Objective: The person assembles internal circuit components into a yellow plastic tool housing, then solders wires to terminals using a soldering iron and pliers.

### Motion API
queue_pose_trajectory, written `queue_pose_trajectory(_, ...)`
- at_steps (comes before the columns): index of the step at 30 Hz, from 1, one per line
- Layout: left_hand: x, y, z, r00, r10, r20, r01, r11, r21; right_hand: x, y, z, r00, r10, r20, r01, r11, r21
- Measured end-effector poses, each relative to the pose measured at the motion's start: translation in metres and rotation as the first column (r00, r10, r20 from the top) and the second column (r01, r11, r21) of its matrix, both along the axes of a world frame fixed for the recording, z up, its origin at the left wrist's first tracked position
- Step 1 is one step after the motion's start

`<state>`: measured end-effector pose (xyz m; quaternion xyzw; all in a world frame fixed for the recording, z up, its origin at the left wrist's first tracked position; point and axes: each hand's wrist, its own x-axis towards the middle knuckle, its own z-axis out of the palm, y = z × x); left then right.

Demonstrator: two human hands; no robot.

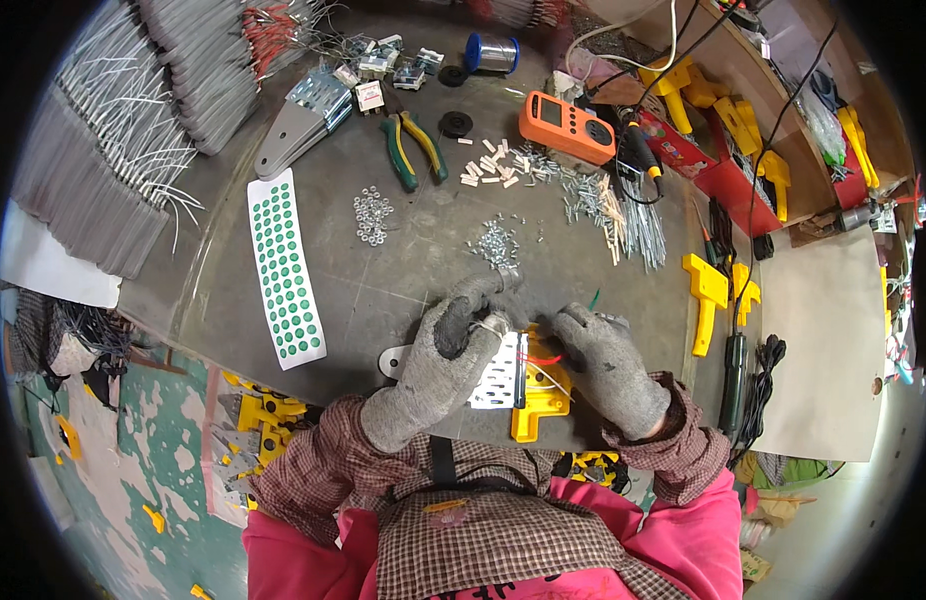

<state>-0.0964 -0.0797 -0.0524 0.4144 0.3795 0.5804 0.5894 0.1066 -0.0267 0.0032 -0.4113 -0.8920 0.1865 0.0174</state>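
Observation:
My left hand (pixel 438 365), in a grey glove, is closed with thumb and fingers together; a thin white wire (pixel 478 326) shows at its fingertips. Below those fingertips lies a silvery slotted metal plate (pixel 495 380) on a yellow plastic handle part (pixel 530 425). Red wire (pixel 540 359) and more white wire run across the yellow part. To the right, my right hand (pixel 611 365), gloved too, has its fingers curled; what they hold, if anything, is hidden. A small green tip (pixel 595 298) sticks up beside its fingers. A rounded grey plate end (pixel 393 362) pokes out left of my left hand.
Small screws (pixel 495 243), nuts (pixel 373 216) and a green-dotted sticker sheet (pixel 286 270) lie ahead. Farther off are pliers (pixel 413 150), an orange multimeter (pixel 566 127) and a solder spool (pixel 492 53). Stacked grey plates (pixel 83 190) stand left; a soldering iron (pixel 733 385) lies right.

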Motion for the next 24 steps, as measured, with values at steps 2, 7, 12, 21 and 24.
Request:
queue_pose_trajectory(2,0.001,-0.001,-0.002,0.998,-0.042,0.043,0.042,0.999,0.001,0.007,0.001,-0.005,0.998,0.043,0.043,-0.042,0.999,-0.013)
queue_pose_trajectory(7,0.0,-0.001,0.005,0.998,-0.03,-0.062,0.03,1.0,0.005,0.0,0.0,0.001,0.999,-0.03,0.024,0.032,0.996,-0.078)
queue_pose_trajectory(12,0.002,0.003,-0.001,0.99,-0.021,-0.139,0.033,0.996,0.084,0.003,0.002,-0.007,1.0,-0.017,-0.01,0.017,0.999,0.045)
queue_pose_trajectory(21,0.001,0.001,-0.004,0.993,-0.047,-0.104,0.055,0.996,0.077,0.013,0.024,-0.005,0.977,0.188,-0.1,-0.197,0.976,-0.088)
queue_pose_trajectory(24,0.001,0.002,-0.005,0.99,-0.049,-0.134,0.064,0.992,0.113,0.005,0.025,-0.003,0.973,0.217,0.081,-0.212,0.975,-0.063)
